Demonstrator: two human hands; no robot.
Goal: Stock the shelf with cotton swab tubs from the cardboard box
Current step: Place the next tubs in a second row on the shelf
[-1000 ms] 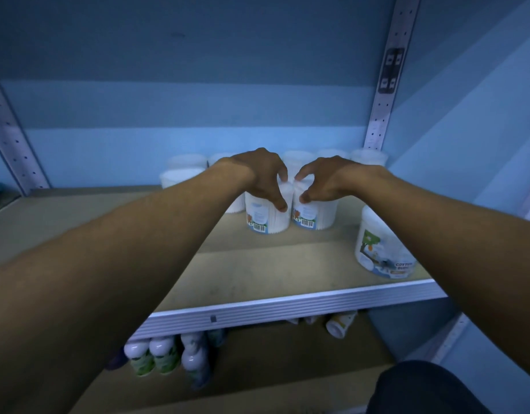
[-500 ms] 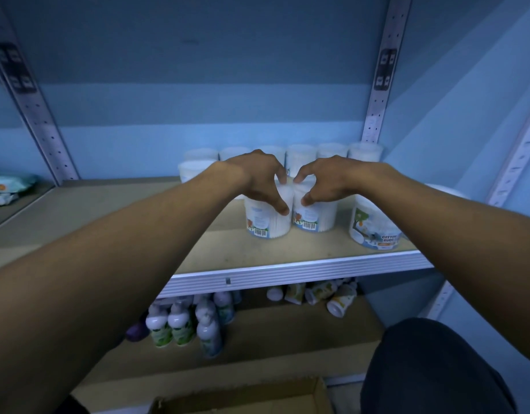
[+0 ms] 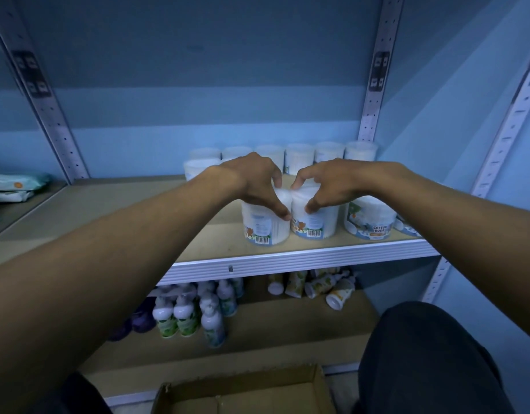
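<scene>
A tan shelf (image 3: 114, 204) with a ribbed metal front edge is spanned between perforated uprights against a blue back wall. A lower shelf (image 3: 287, 330) is seen beneath it, where upright bottles (image 3: 186, 315) are grouped at the left and tubes (image 3: 317, 286) are tipped over at the right. An open cardboard box (image 3: 245, 389) is seen at the near bottom edge, below the shelves. Flat packets (image 3: 13, 186) are stacked at the far left in the next bay.

On the upper shelf, a row of cotton swab tubs (image 3: 299, 156) is lined along the back wall, and a wider tub (image 3: 369, 219) marked "COTTON BUDS" is stood near the front edge at the right. Two tubs are stood side by side and touching in the middle, just behind the front edge. The left tub (image 3: 265, 227) is gripped from above by the left hand (image 3: 253, 183), whose thumb is laid down the tub's right side while the fingers are curled over the lid's far rim. The right tub (image 3: 316, 218) is held the same way by the right hand (image 3: 332, 183), with the thumb pressed on the near face and the fingers hooked over the top. Both tubs appear to be resting on the shelf.
</scene>
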